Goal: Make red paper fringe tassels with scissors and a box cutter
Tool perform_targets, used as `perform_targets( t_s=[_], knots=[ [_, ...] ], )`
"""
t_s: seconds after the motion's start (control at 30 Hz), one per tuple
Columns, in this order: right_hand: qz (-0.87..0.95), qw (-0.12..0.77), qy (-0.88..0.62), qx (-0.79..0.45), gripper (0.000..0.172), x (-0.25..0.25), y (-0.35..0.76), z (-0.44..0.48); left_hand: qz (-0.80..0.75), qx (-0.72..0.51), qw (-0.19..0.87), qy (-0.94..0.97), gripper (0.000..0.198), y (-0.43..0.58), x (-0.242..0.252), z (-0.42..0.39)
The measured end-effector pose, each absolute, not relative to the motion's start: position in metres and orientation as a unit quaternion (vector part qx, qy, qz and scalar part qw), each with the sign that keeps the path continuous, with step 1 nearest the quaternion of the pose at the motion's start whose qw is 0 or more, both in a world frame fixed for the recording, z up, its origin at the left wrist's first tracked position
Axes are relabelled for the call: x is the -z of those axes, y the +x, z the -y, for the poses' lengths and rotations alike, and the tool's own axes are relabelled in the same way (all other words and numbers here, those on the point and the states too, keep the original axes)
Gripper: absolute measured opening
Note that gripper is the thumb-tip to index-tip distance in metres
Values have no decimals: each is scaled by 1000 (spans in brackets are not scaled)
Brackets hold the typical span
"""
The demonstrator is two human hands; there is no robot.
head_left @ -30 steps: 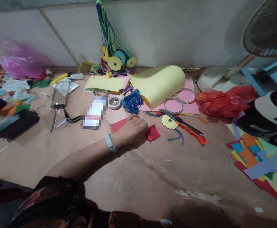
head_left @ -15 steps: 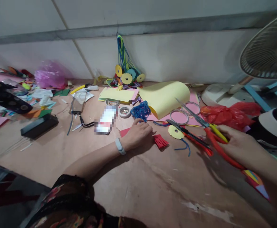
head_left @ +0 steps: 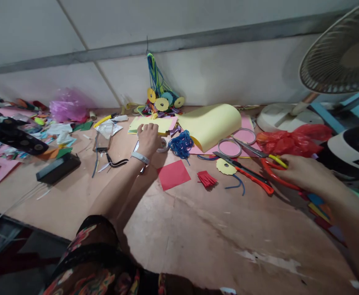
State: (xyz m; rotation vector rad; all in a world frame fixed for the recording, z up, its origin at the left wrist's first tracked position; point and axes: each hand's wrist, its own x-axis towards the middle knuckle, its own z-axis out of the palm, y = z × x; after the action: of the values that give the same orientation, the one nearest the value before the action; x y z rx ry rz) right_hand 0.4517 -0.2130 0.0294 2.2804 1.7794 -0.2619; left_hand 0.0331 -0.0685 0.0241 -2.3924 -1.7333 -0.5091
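My left hand (head_left: 148, 140) is stretched over the phone (head_left: 135, 146), near the white tape roll (head_left: 162, 145) and the front of the yellow paper stack (head_left: 164, 125). Its fingers bend downward with their tips hidden. At the right, my right hand (head_left: 299, 172) grips the red-and-yellow handles of the scissors (head_left: 256, 151), blades pointing to the wires. Between the hands lie a red paper square (head_left: 174, 175), a fringed red paper piece (head_left: 207, 179), a yellow scalloped paper disc (head_left: 226, 166) with blue cord and a red utility knife (head_left: 250, 176).
Blue cord (head_left: 181, 143), a curled yellow sheet (head_left: 213, 123) and wire rings (head_left: 229, 148) lie at the back. Finished-looking tassels (head_left: 162, 104) hang on the wall. A fan (head_left: 336, 57) and a red plastic bag (head_left: 290, 141) stand right; a black box (head_left: 59, 167) sits left.
My left hand has moved left and away from me, off the red paper, which now shows whole. My right hand has lowered the scissors toward the table.
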Motion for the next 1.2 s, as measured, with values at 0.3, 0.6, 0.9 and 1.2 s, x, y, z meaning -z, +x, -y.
perform_targets(
  t_s=[0.3,0.6,0.9,1.2],
  knots=[
    [-587,180,776,143,55,-35,446,213,458,132,46,-878,26,53,-28,134],
    [-590,210,766,144,48,-35,447,214,374,-36,-7,-927,18,57,-28,196],
    [-578,229,773,128,48,-44,432,217,350,-19,49,-935,12,52,-32,207],
    [-814,-42,563,133,45,-67,396,273,152,69,76,-983,25,76,-35,273]
  ],
)
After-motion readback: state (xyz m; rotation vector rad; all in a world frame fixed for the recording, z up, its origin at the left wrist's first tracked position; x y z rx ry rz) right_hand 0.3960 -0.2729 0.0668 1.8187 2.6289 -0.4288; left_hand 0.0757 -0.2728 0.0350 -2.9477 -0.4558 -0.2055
